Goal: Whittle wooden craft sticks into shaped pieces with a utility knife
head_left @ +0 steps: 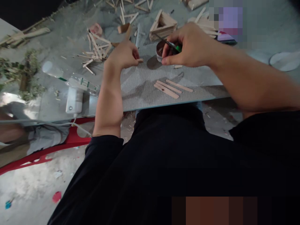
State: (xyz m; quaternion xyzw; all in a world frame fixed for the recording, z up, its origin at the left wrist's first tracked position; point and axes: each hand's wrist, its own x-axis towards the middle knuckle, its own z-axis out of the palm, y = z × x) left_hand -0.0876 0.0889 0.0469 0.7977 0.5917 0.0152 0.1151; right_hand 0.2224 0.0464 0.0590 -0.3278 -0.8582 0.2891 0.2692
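Note:
My left hand is closed on a craft stick, whose short end shows past the fingertips. My right hand grips a thin dark tool with a green part; its exact kind is unclear. Beneath these fingers stands a small round tub with something brown inside. Whether the fingertips touch the tub, I cannot tell. Three flat craft sticks lie near the table's front edge. Behind the tub rests a triangular stack of glued sticks.
Loose sticks are piled left of my left hand. A clear plastic bottle lies beside a white device with a cable. Dried plant bits cover the far left. A red chair stands below the table.

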